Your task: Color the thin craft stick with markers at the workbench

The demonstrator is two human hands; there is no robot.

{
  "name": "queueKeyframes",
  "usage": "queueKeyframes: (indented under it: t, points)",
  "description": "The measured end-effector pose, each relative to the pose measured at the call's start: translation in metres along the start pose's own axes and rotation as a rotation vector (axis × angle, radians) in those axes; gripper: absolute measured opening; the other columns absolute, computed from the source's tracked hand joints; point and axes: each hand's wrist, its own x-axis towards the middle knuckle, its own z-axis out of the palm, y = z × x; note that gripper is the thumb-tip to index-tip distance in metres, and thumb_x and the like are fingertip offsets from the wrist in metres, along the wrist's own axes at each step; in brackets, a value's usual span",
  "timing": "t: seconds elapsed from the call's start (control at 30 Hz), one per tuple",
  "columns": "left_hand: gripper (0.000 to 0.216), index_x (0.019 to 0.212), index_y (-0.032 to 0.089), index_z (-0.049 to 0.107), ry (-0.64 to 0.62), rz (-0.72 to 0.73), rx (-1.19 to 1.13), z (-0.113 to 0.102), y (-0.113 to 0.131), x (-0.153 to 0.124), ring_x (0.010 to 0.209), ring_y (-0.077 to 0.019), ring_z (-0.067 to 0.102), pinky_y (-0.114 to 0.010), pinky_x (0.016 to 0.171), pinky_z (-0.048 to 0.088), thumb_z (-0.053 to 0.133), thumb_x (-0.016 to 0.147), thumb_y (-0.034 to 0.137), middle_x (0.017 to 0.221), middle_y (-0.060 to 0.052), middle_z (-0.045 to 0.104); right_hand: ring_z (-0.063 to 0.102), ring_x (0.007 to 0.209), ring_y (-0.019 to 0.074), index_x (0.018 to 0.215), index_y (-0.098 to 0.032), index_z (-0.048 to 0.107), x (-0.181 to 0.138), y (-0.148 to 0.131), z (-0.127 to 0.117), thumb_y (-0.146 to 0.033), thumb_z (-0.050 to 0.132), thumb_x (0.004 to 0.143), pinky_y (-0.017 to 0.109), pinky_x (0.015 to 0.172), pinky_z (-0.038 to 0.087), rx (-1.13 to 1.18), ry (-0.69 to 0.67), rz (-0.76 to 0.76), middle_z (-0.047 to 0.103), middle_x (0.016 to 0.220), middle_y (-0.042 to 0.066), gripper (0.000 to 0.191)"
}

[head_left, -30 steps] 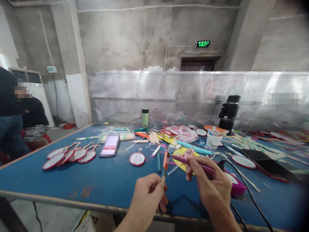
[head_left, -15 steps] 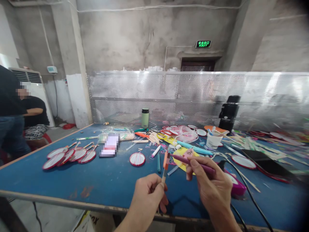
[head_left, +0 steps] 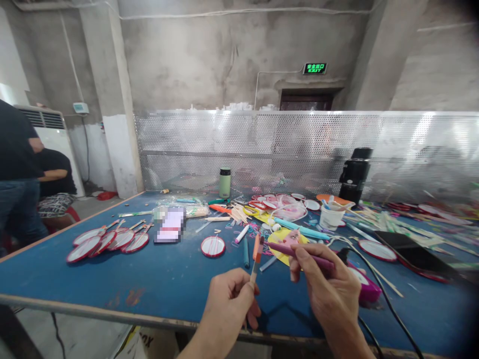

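Note:
My left hand (head_left: 229, 304) is closed in a pinch on a thin stick with an orange sleeve (head_left: 256, 252), held upright above the blue table (head_left: 157, 279). My right hand (head_left: 329, 286) is closed around a purple pen-shaped tool (head_left: 299, 251) with a black cord (head_left: 377, 286) trailing to the right. The tool's tip points left, close to the top of the orange piece. Both hands hover near the table's front edge.
Several red-rimmed round fans (head_left: 108, 240) lie at the left, another one (head_left: 212, 246) in the middle. Sticks, tubes, a white cup (head_left: 331, 216), a green bottle (head_left: 225, 182) and a black device (head_left: 354, 174) crowd the back. People stand and sit at the far left (head_left: 18, 169).
My hands have barely moved; the tool tip has drifted slightly toward the orange piece. The people at the left have shifted a little.

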Motion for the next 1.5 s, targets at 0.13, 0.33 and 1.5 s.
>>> queueKeyframes:
  t: [0.13, 0.33, 1.5]
  points:
    - [0.028, 0.068, 0.016, 0.057, 0.01, 0.003, 0.004, 0.0, 0.0015, -0.0004, 0.036, -0.0094, 0.051, -0.019, 0.039, 0.03, 0.058, 0.073, 0.044, 0.048, 0.0, 0.059, 0.056, 0.044, 0.0086, 0.086, -0.019, 0.07, 0.0, -0.0015, 0.0013, -0.03, 0.07, 0.088, 0.019, 0.043, 0.047, 0.01, -0.002, -0.007, 0.062, 0.058, -0.002, 0.011]
    - [0.027, 0.069, 0.016, 0.057, 0.004, -0.006, 0.007, 0.0003, 0.003, -0.001, 0.037, -0.0094, 0.052, -0.019, 0.039, 0.03, 0.057, 0.073, 0.043, 0.048, 0.0, 0.06, 0.056, 0.043, 0.0092, 0.085, -0.018, 0.071, -0.0012, -0.0009, -0.0002, -0.032, 0.071, 0.086, 0.02, 0.042, 0.047, -0.006, -0.006, 0.024, 0.062, 0.057, -0.001, 0.014]
    - [0.029, 0.069, 0.015, 0.059, 0.018, 0.018, -0.029, 0.0, -0.0048, 0.0013, 0.035, -0.0092, 0.051, -0.018, 0.037, 0.029, 0.06, 0.075, 0.044, 0.047, 0.0, 0.059, 0.056, 0.043, 0.011, 0.086, -0.017, 0.071, 0.0012, -0.0022, 0.0041, -0.032, 0.073, 0.085, 0.023, 0.041, 0.048, 0.013, 0.041, -0.009, 0.062, 0.056, -0.001, 0.015]
